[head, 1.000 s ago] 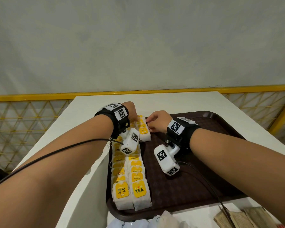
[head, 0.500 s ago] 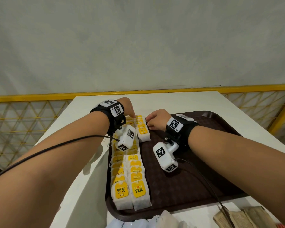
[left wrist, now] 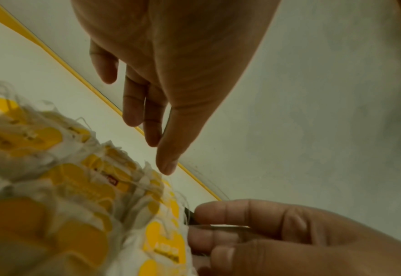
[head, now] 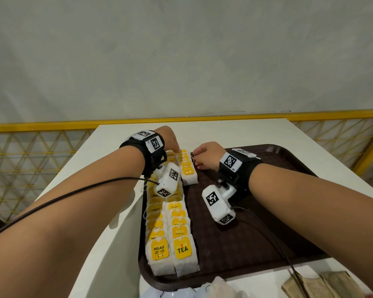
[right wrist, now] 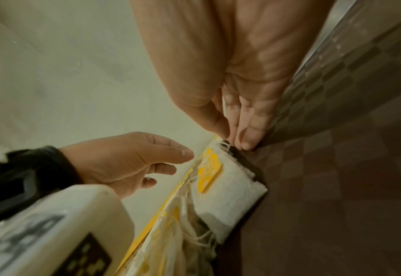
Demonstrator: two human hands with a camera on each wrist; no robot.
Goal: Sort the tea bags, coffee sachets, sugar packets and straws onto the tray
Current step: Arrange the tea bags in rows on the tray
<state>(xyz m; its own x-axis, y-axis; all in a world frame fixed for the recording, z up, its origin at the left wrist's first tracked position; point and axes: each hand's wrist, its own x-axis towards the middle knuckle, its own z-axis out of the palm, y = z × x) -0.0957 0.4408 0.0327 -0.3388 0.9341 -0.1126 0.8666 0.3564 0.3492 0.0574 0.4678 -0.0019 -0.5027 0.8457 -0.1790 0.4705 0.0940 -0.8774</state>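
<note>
The right hand (right wrist: 239, 104) is pinching a tea bag (head: 186, 168) string at the tray's (head: 293, 229) far end; the left hand (left wrist: 161, 78) is hovering loose, empty. Nudging gently should keep the row straight.

The tea bags (head: 172, 231) are lying in two overlapping rows along the left side of the tray (head: 246, 250); each is showing a white paper pouch with a yellow tag and string, the nearest tags reading "RELAX" and "TEA"; a short further stack (head: 187, 171) is sitting at the rows' far end; the dark brown tray, textured with a checked pattern, is resting flat on the white tabletop (head: 235, 132); brown sachets (head: 323, 286) are lying on the tabletop beside the tray's near right corner.
</note>
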